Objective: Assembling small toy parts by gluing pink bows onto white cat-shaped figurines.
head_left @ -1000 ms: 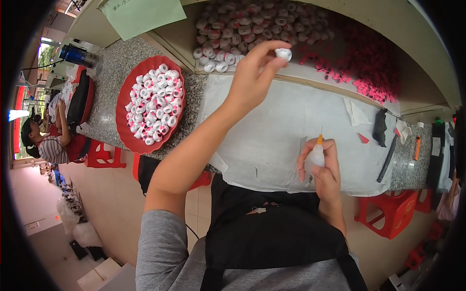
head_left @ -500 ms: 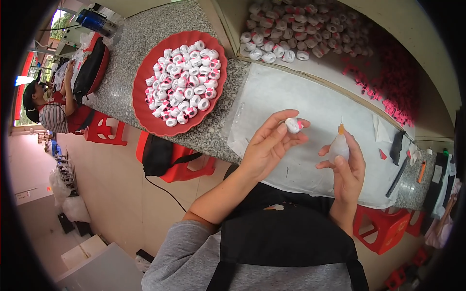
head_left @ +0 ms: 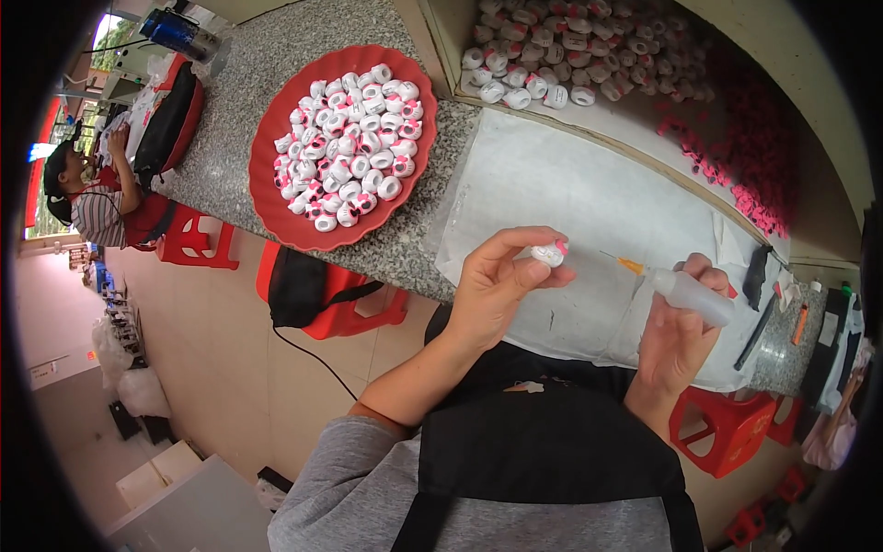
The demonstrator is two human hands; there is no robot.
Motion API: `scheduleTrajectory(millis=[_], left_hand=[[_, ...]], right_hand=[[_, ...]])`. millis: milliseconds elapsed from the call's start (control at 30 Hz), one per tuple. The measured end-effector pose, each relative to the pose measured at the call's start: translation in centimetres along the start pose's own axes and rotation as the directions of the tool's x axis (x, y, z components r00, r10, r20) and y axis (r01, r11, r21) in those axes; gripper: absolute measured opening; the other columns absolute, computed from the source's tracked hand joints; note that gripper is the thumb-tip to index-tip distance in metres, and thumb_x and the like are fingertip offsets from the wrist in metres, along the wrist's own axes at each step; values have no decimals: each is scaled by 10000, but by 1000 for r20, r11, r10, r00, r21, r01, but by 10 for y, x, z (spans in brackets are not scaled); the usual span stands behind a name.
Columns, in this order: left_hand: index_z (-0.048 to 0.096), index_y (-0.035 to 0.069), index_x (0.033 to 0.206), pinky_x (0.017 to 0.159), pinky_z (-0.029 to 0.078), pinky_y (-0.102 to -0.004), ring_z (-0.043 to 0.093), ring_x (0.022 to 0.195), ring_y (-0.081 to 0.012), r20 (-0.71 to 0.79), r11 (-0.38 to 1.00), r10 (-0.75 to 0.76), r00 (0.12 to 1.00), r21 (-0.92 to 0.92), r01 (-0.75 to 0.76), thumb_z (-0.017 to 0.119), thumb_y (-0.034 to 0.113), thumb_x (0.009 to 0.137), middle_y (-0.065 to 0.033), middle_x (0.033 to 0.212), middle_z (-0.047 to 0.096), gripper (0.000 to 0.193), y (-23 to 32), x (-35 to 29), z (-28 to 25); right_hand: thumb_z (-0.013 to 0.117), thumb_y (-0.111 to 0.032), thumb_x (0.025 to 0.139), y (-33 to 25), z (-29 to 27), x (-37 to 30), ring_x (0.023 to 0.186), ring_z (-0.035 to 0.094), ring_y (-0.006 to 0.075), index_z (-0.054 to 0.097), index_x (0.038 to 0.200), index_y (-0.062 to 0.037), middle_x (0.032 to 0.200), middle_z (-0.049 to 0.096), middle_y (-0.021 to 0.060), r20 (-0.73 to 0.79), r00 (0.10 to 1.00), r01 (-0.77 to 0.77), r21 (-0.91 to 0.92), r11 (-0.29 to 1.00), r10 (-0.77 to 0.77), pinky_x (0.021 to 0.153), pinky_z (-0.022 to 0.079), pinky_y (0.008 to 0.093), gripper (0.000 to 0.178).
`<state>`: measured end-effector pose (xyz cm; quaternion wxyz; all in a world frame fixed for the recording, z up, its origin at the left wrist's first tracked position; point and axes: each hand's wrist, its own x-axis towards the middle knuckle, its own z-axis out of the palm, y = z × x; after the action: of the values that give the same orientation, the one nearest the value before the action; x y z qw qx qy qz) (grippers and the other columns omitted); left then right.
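Between the thumb and fingers of my left hand (head_left: 501,293) is a small white figurine head (head_left: 549,253) with a pink spot on top. My right hand (head_left: 679,340) grips a translucent squeeze bottle (head_left: 692,296) that lies tilted across the fingers. Its orange tip with a thin needle (head_left: 629,265) points left toward the figurine head, with a gap between them. Both hands are above a white sheet (head_left: 552,175) on the worktop.
Left of the sheet, a red scalloped tray (head_left: 267,198) holds many white and pink heads. A bin (head_left: 589,121) behind contains more heads and pink pieces (head_left: 759,207). Red stools (head_left: 382,317) stand below the granite counter (head_left: 276,46). A person (head_left: 97,198) works at far left.
The squeeze bottle has swung from needle-up to nearly level, its needle now pointing left. My right hand has turned and shifted right. The figurine head has turned and dropped slightly in my left hand.
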<state>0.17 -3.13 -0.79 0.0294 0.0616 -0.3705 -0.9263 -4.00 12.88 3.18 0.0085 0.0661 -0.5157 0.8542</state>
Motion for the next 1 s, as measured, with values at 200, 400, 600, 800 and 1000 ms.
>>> scheduleTrajectory(millis=[200,400,600,800,1000], left_hand=[[434,18,1034,770,432,-342,508,883,-198,23,989,79,997,127,-81,548,37,722,-150,1002,490,333,-4,-1,5],[417,-5,1042,795,422,-355,501,903,-186,43,987,74,996,139,-79,542,21,718,-162,1008,486,348,-4,-2,10],[419,-2,1042,800,420,-352,505,904,-185,48,986,74,996,145,-80,539,12,716,-165,1011,483,347,-5,-3,10],[428,-6,1030,803,421,-347,512,893,-184,45,988,64,997,137,-69,535,2,713,-162,1004,490,334,-6,-3,11],[437,-9,1018,803,422,-348,516,888,-181,38,985,60,997,161,-65,536,0,712,-159,996,499,322,-6,-3,10]], right_hand=[[616,-118,623,-4,1,-11,688,358,110,397,843,-65,801,344,41,53,969,248,-238,939,-242,615,341,233,315],[737,-143,553,-4,-4,-16,587,438,110,455,830,-78,786,420,42,355,861,480,-331,812,-365,492,381,210,401],[736,-155,554,-3,-1,-19,543,409,99,466,806,-92,762,428,25,349,859,487,-334,807,-373,464,354,200,375],[743,-119,529,-3,0,-18,542,418,101,472,794,-87,754,435,31,355,859,483,-326,813,-368,469,357,198,380],[741,-99,522,-4,0,-18,541,426,107,472,773,-88,735,440,31,348,869,465,-331,821,-351,472,360,202,369]])
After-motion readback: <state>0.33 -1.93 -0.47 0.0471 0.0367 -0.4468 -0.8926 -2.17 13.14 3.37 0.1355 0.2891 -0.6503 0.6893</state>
